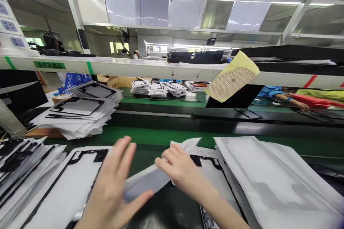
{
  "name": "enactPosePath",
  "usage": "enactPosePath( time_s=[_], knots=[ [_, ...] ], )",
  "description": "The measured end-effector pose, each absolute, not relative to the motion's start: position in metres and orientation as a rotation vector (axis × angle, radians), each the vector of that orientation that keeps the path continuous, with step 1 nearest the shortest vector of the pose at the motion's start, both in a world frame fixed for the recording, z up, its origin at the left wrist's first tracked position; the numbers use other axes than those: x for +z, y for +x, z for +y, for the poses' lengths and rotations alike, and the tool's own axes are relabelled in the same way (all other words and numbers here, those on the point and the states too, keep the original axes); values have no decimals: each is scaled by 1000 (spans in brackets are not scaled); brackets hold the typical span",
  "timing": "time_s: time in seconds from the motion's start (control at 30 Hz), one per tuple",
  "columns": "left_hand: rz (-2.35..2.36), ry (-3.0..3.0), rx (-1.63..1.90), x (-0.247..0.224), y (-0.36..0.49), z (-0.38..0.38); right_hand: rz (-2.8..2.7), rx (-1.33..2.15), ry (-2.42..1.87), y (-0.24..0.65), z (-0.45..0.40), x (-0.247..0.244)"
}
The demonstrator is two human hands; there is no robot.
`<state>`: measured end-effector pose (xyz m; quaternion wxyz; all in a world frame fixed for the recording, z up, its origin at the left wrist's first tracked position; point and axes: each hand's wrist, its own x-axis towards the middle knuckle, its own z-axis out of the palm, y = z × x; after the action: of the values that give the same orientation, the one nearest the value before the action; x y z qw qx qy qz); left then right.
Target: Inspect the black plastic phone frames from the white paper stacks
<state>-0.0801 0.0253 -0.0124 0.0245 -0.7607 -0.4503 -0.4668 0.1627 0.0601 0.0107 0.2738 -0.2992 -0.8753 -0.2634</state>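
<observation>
My left hand point(113, 189) is raised at the lower centre-left, fingers and thumb spread, in front of a white sheet with a black frame-shaped part point(72, 186). My right hand point(178, 166) pinches a bent translucent white sheet point(150, 180), which slants down behind my left thumb. Beneath and right of my right hand lies another white sheet with a black frame point(217, 179). A pile of large white sheets point(282, 182) stands at the right, and a stack of sheets with black parts point(24, 171) at the far left.
Behind, another stack of framed sheets point(80, 109) rests at the left, with smaller stacks point(157, 88) farther back. A shelf beam point(134, 67) crosses above the green surface point(150, 132). From it hangs a yellow dotted sheet point(233, 77). Another person's hand point(302, 105) shows at the far right.
</observation>
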Motion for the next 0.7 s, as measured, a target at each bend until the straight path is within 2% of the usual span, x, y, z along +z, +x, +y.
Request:
enactPosePath(
  time_s=[0.07,0.13,0.23,0.37,0.47,0.7],
  knots=[
    [-1644,-2800,-1348,-24,-65,39,-2310,-649,-764,158,56,10],
    [-1990,-2881,-1473,-34,-60,47,-2048,-610,-829,162,52,2],
    [-2379,-2434,-2060,-43,-62,48,-1546,-343,-1028,170,46,-25],
    [-2671,-1859,-2749,-55,-58,41,-1428,524,-1188,165,39,-63],
    [-2705,-1760,-2744,-67,-51,39,-1311,951,-1083,159,33,-67],
    [-2732,-1759,-2483,-86,-63,34,-1253,1055,-1137,163,32,-66]
  ],
)
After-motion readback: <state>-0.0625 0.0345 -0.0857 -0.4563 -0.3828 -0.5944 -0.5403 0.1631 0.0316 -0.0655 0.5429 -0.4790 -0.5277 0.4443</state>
